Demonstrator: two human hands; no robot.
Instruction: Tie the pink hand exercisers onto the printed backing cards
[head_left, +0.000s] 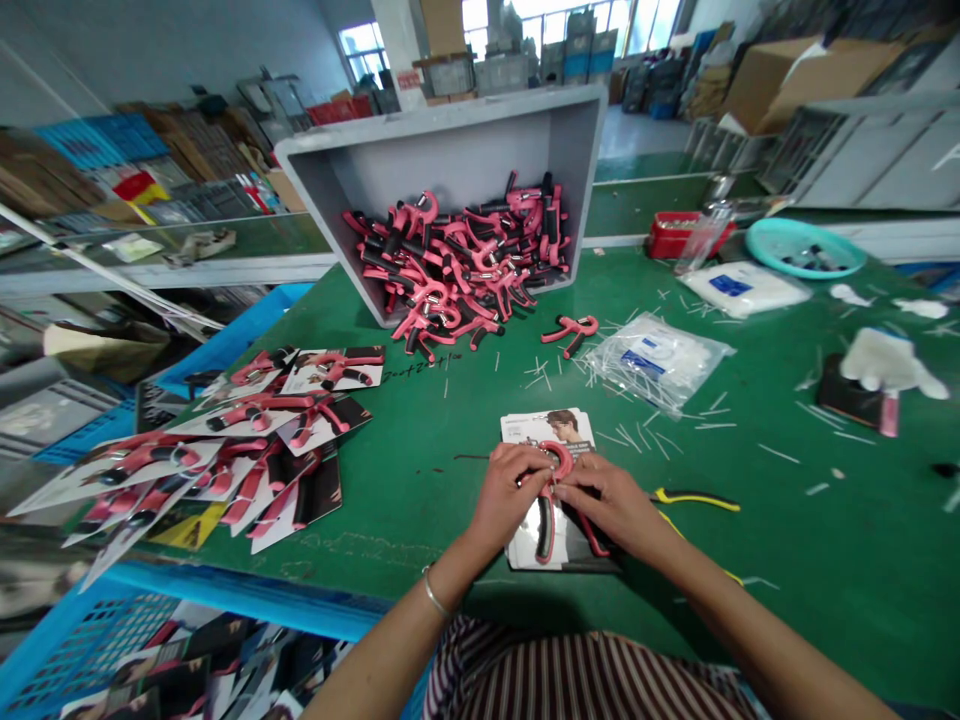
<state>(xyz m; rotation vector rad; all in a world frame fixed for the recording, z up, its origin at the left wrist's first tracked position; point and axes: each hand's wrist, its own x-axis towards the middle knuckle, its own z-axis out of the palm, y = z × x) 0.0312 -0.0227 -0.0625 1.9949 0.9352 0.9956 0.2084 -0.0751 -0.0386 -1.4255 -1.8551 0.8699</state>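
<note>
A pink-and-black hand grip strengthener (546, 525) lies on a stack of printed cards (517, 432), its curved pink top between my hands. My left hand (511, 490) is closed, its thumb and fingers pinching at the strengthener's upper part. From the other side, my right hand (606, 497) is also closed, fingertips pinched together just below the curve. A thin pale strip, apparently a cable tie, shows at the fingertips; the fingers hide most of it. Yellow-handled pliers (697, 498) lie beside my right forearm.
A tilted grey bin (450, 150) spills strengtheners onto the green table. Carded strengtheners (247, 440) are piled left, above a blue crate (97, 640). Bags of white strips (660, 360), loose strips, a glove (889, 362) and a turquoise basin (806, 235) lie right.
</note>
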